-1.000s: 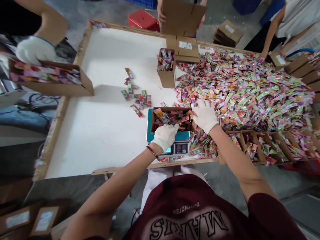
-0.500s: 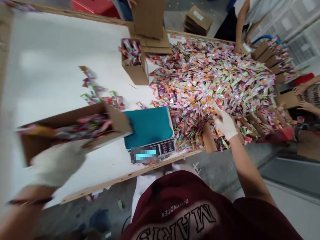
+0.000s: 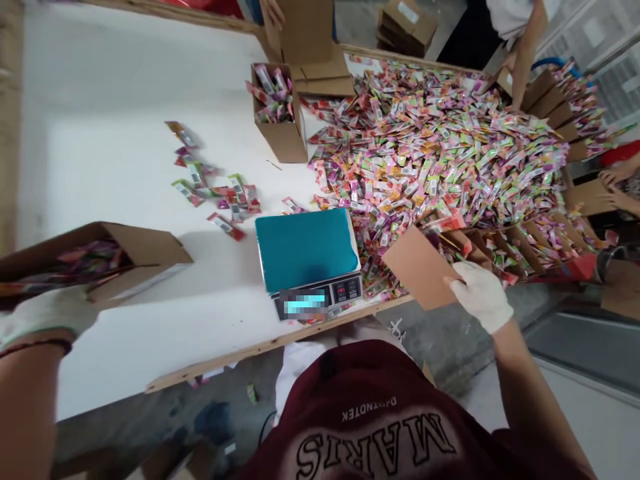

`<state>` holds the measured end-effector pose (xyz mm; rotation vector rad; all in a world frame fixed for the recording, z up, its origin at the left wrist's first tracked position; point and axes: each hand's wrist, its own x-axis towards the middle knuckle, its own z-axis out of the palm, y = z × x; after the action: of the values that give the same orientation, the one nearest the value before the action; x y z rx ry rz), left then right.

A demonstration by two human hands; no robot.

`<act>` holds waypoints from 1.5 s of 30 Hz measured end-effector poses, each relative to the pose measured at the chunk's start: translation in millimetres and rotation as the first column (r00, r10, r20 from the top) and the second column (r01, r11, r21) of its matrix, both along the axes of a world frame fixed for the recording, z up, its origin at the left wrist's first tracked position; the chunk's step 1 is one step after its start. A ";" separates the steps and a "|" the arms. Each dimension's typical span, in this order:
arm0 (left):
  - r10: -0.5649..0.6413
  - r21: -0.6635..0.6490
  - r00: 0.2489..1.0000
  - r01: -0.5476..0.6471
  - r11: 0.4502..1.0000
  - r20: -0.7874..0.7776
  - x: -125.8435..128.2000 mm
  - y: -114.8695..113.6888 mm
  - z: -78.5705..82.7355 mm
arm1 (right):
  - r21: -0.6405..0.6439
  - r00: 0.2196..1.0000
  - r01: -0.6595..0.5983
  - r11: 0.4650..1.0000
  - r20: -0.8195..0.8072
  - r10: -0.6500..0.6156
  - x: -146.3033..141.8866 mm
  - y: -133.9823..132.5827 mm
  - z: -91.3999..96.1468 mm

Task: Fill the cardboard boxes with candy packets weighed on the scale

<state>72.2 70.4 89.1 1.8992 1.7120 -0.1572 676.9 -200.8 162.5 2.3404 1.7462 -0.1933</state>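
My left hand [image 3: 50,313], in a white glove, is closed on the near side of an open cardboard box [image 3: 153,252] of small colourful packets at the table's left. That box lies tipped, its opening partly facing me. In a matching glove, my right hand [image 3: 483,297] grips the edge of another cardboard box [image 3: 423,270] at the table's front right. This second box is tilted, with packets showing at its top. Between my hands stands a digital scale [image 3: 307,250] with a teal plate and nothing on it.
A large heap of packets [image 3: 440,153] covers the table's right half. Boxes of packets [image 3: 525,243] line the front right edge. Another filled box [image 3: 280,133] stands behind the scale, and loose packets [image 3: 235,197] lie left of it. Co-workers' hands [image 3: 273,13] show around the far edges.
My left hand and its box have moved left, away from the scale. My right hand, earlier over the packets in the front box, now grips that box, which has tilted.
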 end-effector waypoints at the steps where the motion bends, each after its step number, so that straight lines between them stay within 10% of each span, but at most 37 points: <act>1: 0.133 0.001 0.987 -0.134 0.991 -0.092 2.2 1.4 -11.3 | 0.071 0.991 -0.128 0.989 -0.017 0.130 -10.5 6.9 5.3; 4: 0.298 0.142 0.931 -0.272 0.952 -0.211 15.3 -4.3 -24.4 | 0.182 0.923 -0.368 0.912 -0.045 0.381 -54.0 44.5 0.2; 11: -0.004 0.413 0.928 -0.162 0.896 0.373 95.6 -59.4 -17.1 | 0.043 0.762 -0.625 0.779 -0.184 0.621 -143.9 138.1 -57.4; 17: 0.062 0.250 0.748 -0.297 0.922 0.661 154.3 -105.5 -24.6 | 0.160 0.681 -0.656 0.738 -0.296 0.669 -129.0 135.2 -28.9; 23: 0.039 0.278 0.679 -0.352 0.894 0.733 172.5 -110.3 -16.7 | 0.450 0.637 -0.485 0.750 -0.406 0.655 -120.6 148.3 20.1; 31: -0.027 0.345 0.688 -0.328 0.879 0.725 192.7 -98.3 -1.7 | -0.045 0.778 -0.605 0.795 -0.249 0.578 -188.1 181.1 16.1; 38: -0.036 0.301 0.701 -0.259 0.918 0.712 203.3 -106.3 3.1 | -0.294 0.860 -0.510 0.808 -0.141 0.491 -205.7 181.7 -22.9; 45: -0.045 0.338 0.697 -0.289 0.896 0.716 196.9 -105.4 6.2 | 0.057 0.796 -0.536 0.842 -0.298 0.527 -157.2 170.1 -0.2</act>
<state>269.1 -35.0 95.3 1.7530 1.3593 0.9809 519.7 -30.7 162.4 1.7607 2.4502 -0.4974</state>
